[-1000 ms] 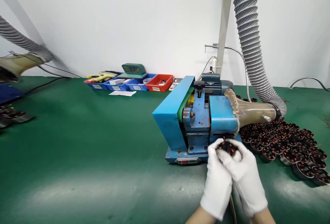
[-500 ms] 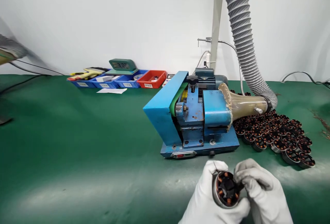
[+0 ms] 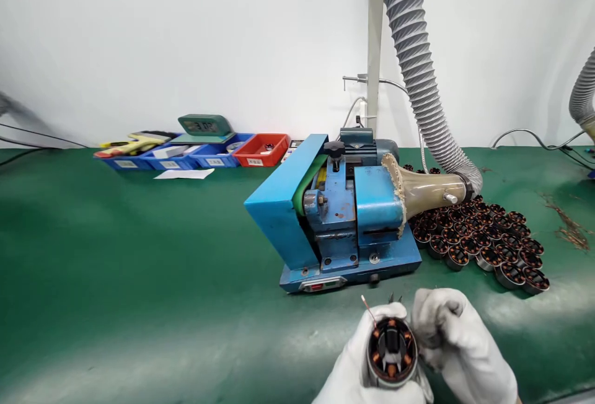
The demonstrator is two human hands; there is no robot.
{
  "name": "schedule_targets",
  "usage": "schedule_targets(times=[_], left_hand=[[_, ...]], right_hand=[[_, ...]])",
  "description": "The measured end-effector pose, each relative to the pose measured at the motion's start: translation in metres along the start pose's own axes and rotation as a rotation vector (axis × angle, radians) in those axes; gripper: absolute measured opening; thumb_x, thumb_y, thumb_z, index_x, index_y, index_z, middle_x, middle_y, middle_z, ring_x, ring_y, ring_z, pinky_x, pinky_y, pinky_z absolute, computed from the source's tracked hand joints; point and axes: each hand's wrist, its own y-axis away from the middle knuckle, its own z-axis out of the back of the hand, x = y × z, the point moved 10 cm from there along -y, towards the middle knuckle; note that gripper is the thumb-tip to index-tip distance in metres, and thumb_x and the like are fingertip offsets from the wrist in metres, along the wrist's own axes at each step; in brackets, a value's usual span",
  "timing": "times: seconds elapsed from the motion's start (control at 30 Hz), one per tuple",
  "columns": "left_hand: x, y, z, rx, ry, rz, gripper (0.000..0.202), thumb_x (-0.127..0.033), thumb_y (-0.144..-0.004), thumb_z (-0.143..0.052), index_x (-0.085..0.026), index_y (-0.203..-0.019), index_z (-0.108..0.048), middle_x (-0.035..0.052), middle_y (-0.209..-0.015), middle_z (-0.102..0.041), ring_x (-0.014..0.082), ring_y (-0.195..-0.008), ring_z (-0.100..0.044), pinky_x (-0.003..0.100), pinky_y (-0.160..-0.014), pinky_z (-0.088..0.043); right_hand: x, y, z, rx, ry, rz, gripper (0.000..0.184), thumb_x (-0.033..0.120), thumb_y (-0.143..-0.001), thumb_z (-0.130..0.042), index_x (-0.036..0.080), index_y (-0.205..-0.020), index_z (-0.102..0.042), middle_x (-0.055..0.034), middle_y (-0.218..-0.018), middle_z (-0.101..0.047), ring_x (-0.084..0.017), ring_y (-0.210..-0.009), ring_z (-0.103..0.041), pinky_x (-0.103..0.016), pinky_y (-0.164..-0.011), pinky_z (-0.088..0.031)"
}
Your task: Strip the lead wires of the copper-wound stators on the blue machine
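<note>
- Bench [image 3: 139,267]: green-topped, it runs across the whole lower frame.
- Machine [image 3: 334,224]: blue, just right of centre, with a green belt showing inside it. No hand touches it.
- Hose [image 3: 413,38]: grey and ribbed, it drops from the top edge to a nozzle [image 3: 430,193] at the machine's right side.
- Rings [image 3: 457,257]: dark, coil-lined, packed together on the bench at centre right, beside the machine.
- Bins [image 3: 230,161]: one red and several blue, in a row along the wall, left of centre.
- Left hand [image 3: 348,373]: gloved, bottom centre-right, clamped around the held ring.
- Right hand [image 3: 469,348]: gloved, close by the held ring's right side, fingers curled in. Whether they pinch anything cannot be told.
- Held ring [image 3: 391,372]: above the bench in the lower right, its open face and copper coils turned to the viewer. The step in hand seems to be close handwork on this one piece; the next move would call for a firm left grip and fine right fingertips.
- Wire [image 3: 369,310]: thin, pale-tipped, it sticks up at the held ring's upper left and could easily bend.
</note>
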Motion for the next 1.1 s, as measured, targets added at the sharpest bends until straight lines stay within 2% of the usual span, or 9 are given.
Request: schedule_targets(times=[0.07, 0.17, 0.3, 0.37, 0.5, 0.7, 0.87, 0.97, 1.1], left_hand=[[-0.003, 0.005, 0.001, 0.073, -0.169, -0.137, 0.032, -0.03, -0.064, -0.075, -0.022, -0.09, -0.059, -0.0044, -0.058, -0.057, 0.0125, -0.046, -0.056, 0.026, -0.047, -0.049], [-0.023, 0.016, 0.002, 0.085, -0.399, -0.444, 0.063, -0.008, -0.06, -0.067, -0.033, -0.115, -0.05, -0.0057, -0.075, -0.058, 0.0108, -0.057, -0.059, 0.023, -0.056, -0.05], [-0.061, 0.052, -0.024, 0.049, -0.697, -1.045, 0.076, -0.002, -0.058, -0.062, -0.037, -0.123, -0.045, -0.001, -0.103, -0.051, 0.016, -0.094, -0.058, 0.026, -0.083, -0.05], [-0.067, 0.061, -0.034, -0.003, -0.782, -1.157, 0.073, -0.003, -0.06, -0.062, -0.032, -0.124, -0.042, 0.0014, -0.099, -0.048, 0.0174, -0.093, -0.056, 0.026, -0.08, -0.051], [-0.073, 0.069, -0.04, -0.065, -0.85, -1.199, 0.064, -0.009, -0.064, -0.068, -0.027, -0.119, -0.042, 0.0023, -0.095, -0.048, 0.0181, -0.088, -0.055, 0.026, -0.077, -0.051], [-0.072, 0.067, -0.044, -0.116, -0.989, -1.183, 0.065, -0.001, -0.07, -0.061, -0.025, -0.127, -0.04, 0.0051, -0.106, -0.049, 0.0176, -0.099, -0.054, 0.025, -0.086, -0.048], [-0.078, 0.071, -0.038, -0.274, -0.842, -1.173, 0.055, -0.007, -0.068, -0.067, -0.028, -0.115, -0.048, 0.0017, -0.098, -0.05, 0.0177, -0.094, -0.052, 0.027, -0.082, -0.047], [-0.073, 0.055, -0.019, -0.365, -0.702, -0.979, 0.053, -0.01, -0.067, -0.07, -0.031, -0.113, -0.051, 0.0001, -0.099, -0.053, 0.0157, -0.09, -0.056, 0.029, -0.085, -0.047], [-0.047, 0.016, 0.016, -0.446, -0.355, -0.608, 0.055, -0.024, -0.062, -0.078, -0.024, -0.11, -0.051, 0.005, -0.107, -0.06, 0.0203, -0.094, -0.064, 0.034, -0.086, -0.052]], right_hand=[[-0.002, 0.002, 0.014, -0.116, -0.191, -0.029, 0.028, 0.048, -0.062, -0.081, 0.022, -0.056, -0.071, 0.0032, -0.049, -0.054, -0.005, -0.036, -0.039, -0.016, -0.033, -0.03], [-0.005, 0.005, 0.02, -0.145, -0.008, -0.036, 0.026, 0.042, -0.059, -0.085, 0.023, -0.074, -0.077, -0.0015, -0.06, -0.066, -0.01, -0.047, -0.055, -0.02, -0.043, -0.045], [0.005, 0.004, 0.005, -0.073, 0.3, 0.127, 0.016, 0.035, -0.063, -0.083, 0.024, -0.072, -0.079, -0.0043, -0.069, -0.072, -0.018, -0.066, -0.066, -0.027, -0.063, -0.054], [0.004, 0.001, 0.007, -0.096, 0.178, 0.11, 0.014, 0.035, -0.065, -0.082, 0.023, -0.064, -0.077, -0.0022, -0.061, -0.068, -0.014, -0.057, -0.062, -0.023, -0.055, -0.051], [-0.005, 0.001, 0.03, -0.277, -0.218, -0.008, 0.021, 0.041, -0.062, -0.084, 0.023, -0.068, -0.075, 0.004, -0.054, -0.059, -0.005, -0.041, -0.046, -0.013, -0.038, -0.038], [0.004, -0.006, -0.002, -0.036, 0.253, 0.024, 0.008, 0.026, -0.069, -0.081, 0.022, -0.076, -0.078, -0.0036, -0.078, -0.073, -0.016, -0.074, -0.066, -0.025, -0.07, -0.052], [0.005, -0.013, 0.005, -0.131, -0.074, -0.004, 0.014, 0.033, -0.063, -0.084, 0.023, -0.066, -0.076, 0.0022, -0.061, -0.067, -0.007, -0.049, -0.056, -0.015, -0.047, -0.046], [0.01, -0.005, 0.03, -0.343, -0.183, 0.136, 0.016, 0.038, -0.067, -0.082, 0.026, -0.075, -0.076, 0.0012, -0.069, -0.072, -0.009, -0.055, -0.062, -0.017, -0.053, -0.052], [-0.009, -0.007, 0.012, -0.243, 0.176, 0.131, 0.034, 0.032, -0.059, -0.085, 0.023, -0.09, -0.075, -0.0056, -0.089, -0.077, -0.023, -0.083, -0.071, -0.029, -0.076, -0.057]])
